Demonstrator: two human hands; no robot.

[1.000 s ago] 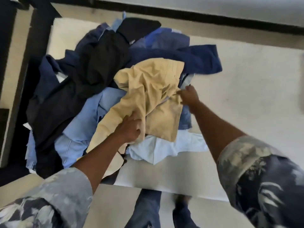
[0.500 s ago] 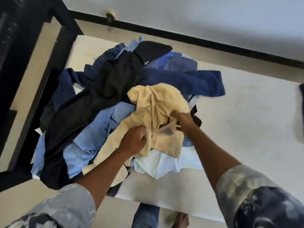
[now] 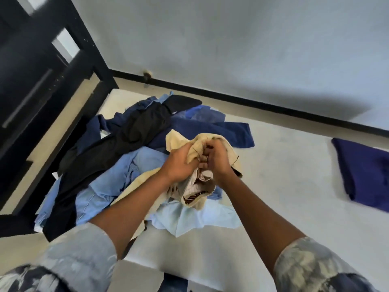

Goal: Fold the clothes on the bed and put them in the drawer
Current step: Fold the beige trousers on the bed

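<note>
A heap of clothes (image 3: 117,165) in black, navy and light blue lies on the left half of the white bed (image 3: 294,186). On top is a tan garment (image 3: 176,141), bunched and lifted off the heap. My left hand (image 3: 179,163) and my right hand (image 3: 219,159) both grip it, close together, knuckles almost touching. Its pale inner lining hangs below my hands. A light blue shirt (image 3: 189,220) lies under it near the bed's front edge.
A folded navy garment (image 3: 366,171) lies alone on the bed at the right. Dark furniture with a long handle (image 3: 27,95) stands at the left beside the bed. A grey wall with a black skirting (image 3: 273,106) runs behind.
Both hands have come together and raised the tan garment off the heap, bunching it up. The view has tilted upward, bringing the wall and the folded navy garment into sight.
</note>
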